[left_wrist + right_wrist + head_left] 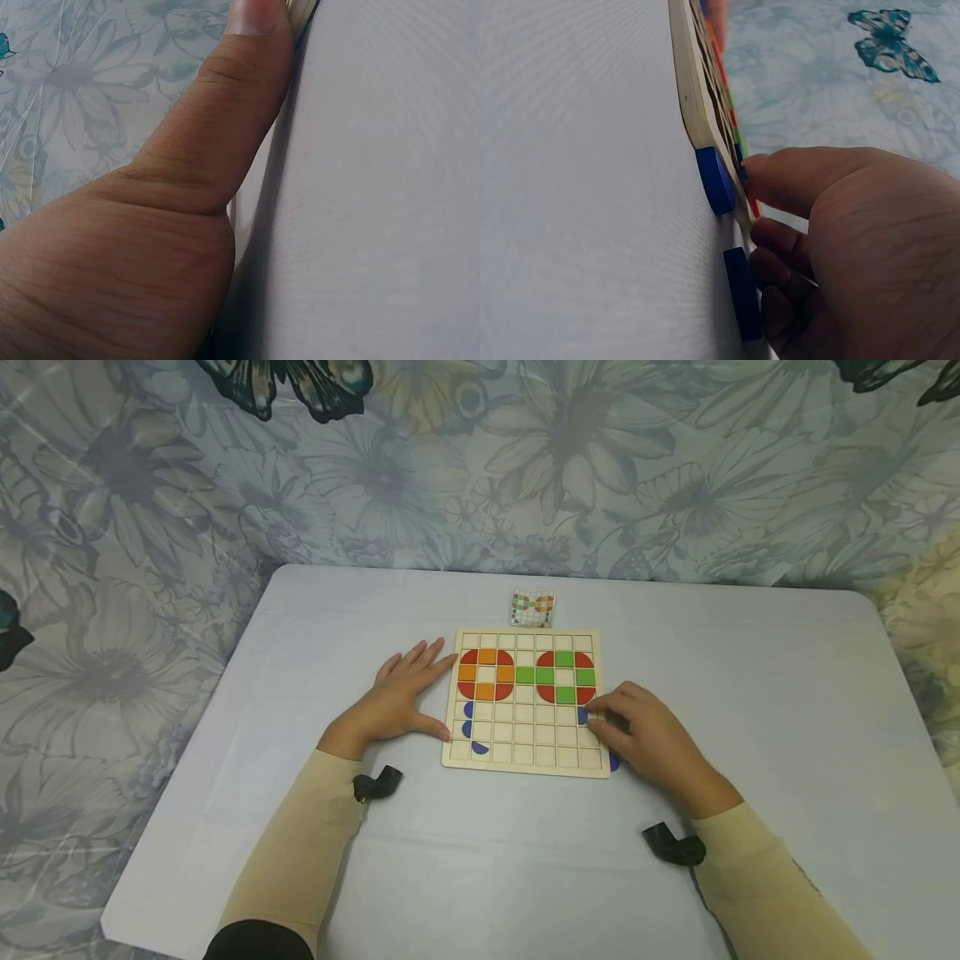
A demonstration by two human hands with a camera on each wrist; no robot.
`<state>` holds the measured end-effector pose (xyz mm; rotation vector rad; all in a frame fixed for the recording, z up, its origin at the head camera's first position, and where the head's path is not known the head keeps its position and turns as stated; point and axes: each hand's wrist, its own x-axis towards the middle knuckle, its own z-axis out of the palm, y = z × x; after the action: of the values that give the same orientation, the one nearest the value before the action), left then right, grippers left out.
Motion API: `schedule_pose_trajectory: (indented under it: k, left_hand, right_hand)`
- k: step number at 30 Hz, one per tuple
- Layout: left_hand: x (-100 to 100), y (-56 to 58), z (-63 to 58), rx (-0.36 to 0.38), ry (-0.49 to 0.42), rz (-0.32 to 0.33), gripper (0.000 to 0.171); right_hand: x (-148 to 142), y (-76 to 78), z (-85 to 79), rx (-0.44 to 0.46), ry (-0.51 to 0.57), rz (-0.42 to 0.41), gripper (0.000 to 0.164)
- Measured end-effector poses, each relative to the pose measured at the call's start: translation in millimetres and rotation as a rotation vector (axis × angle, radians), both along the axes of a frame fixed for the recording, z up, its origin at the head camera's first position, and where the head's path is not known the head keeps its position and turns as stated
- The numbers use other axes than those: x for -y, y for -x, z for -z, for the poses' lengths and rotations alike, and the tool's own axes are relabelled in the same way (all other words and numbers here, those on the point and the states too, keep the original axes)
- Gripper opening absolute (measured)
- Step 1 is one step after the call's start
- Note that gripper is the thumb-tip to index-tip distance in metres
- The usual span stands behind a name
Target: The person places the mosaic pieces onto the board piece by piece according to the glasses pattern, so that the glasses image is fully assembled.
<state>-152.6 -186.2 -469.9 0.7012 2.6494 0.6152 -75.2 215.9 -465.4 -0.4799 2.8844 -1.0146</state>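
Note:
A wooden grid board (525, 768) lies on the table, with red, orange and green pieces set in its upper squares. My left hand (397, 697) spreads along its left edge, thumb and index fingertip touching the rim. At the board's right side, my right hand (652, 743) holds a blue half-round piece (582, 716) by its fingertips, over a square just below a red corner piece (586, 695). Three blue pieces (480, 748) sit in the lower left squares. In the right wrist view, one blue piece (715, 180) touches the board's edge and another blue piece (742, 294) lies beneath the curled fingers.
Behind the board is a small pattern card (532, 608) showing a similar coloured design. A white cloth (480, 860) covers the table. Flower-printed fabric (570, 468) rises behind and to the left. Black wrist cameras (675, 846) sit at both sleeves.

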Motion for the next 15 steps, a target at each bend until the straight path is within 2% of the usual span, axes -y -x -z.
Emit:
schedule_pose_trajectory:
  k: [6,15]
  left_hand:
    - [-0.2,-0.9,0.8,0.001,-0.005,0.001,0.134]
    - [0.0,-1.8,-0.4,-0.004,-0.001,-0.001,0.134]
  right_hand:
    - [-4.2,-0.3,2.7,0.033,0.051,0.019,0.025]
    - [-15.5,-4.3,-0.7,0.119,0.241,0.078,0.034]
